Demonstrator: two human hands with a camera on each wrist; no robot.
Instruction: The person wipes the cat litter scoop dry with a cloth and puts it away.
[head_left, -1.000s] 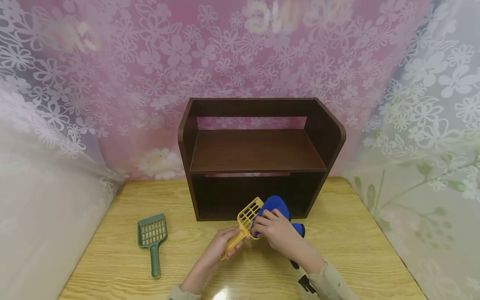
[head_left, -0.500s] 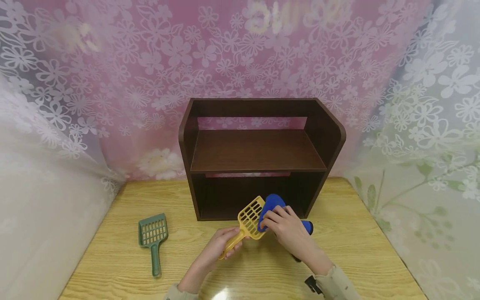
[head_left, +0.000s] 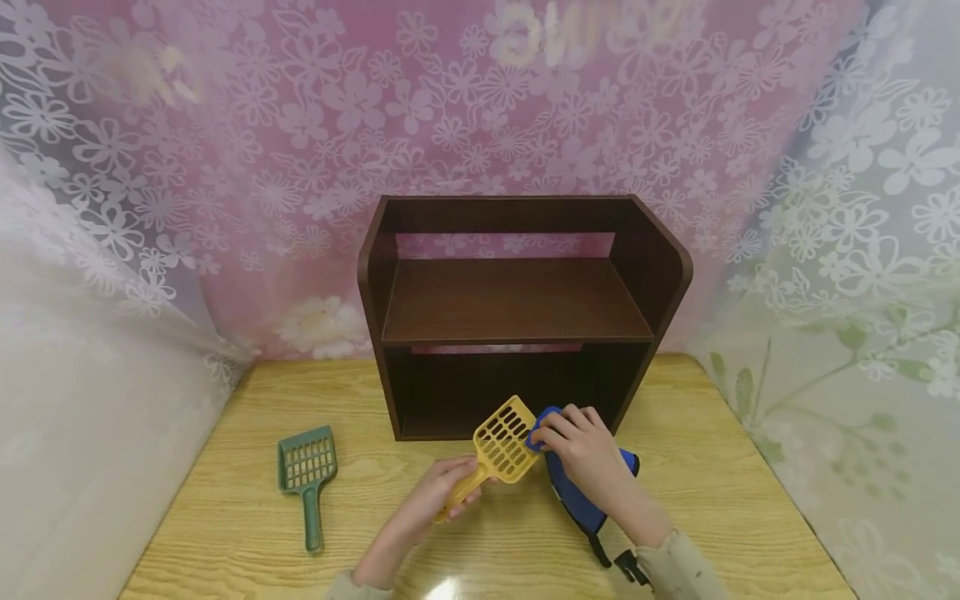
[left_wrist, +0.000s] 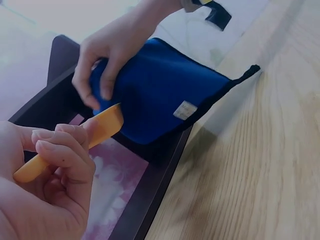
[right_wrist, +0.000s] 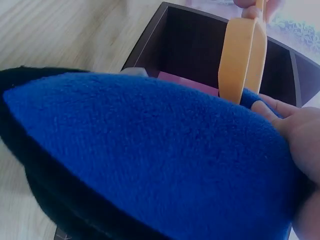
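Note:
By its handle, my left hand [head_left: 444, 490] holds a yellow slotted litter scoop [head_left: 501, 450] above the table, slotted head tilted up to the right. My right hand [head_left: 588, 461] pinches a blue fleecy cloth [head_left: 572, 498] with black edging at the scoop head's right edge. The rest of the cloth hangs below that hand; a small white label and a black loop show on the cloth [left_wrist: 165, 95] in the left wrist view. In the right wrist view the cloth [right_wrist: 160, 150] hides most of the right fingers.
A green slotted litter scoop [head_left: 306, 467] lies on the wooden table [head_left: 225, 517] at the left. Behind the hands stands a dark brown two-tier shelf [head_left: 517, 300]. Flowered curtains [head_left: 480, 100] enclose the back and sides. A black buckle [head_left: 632, 568] hangs near the right cuff.
My right hand has slid the cloth rightward off the scoop's face to its right edge, uncovering the slots. More cloth now hangs down. The left hand and yellow scoop have barely moved.

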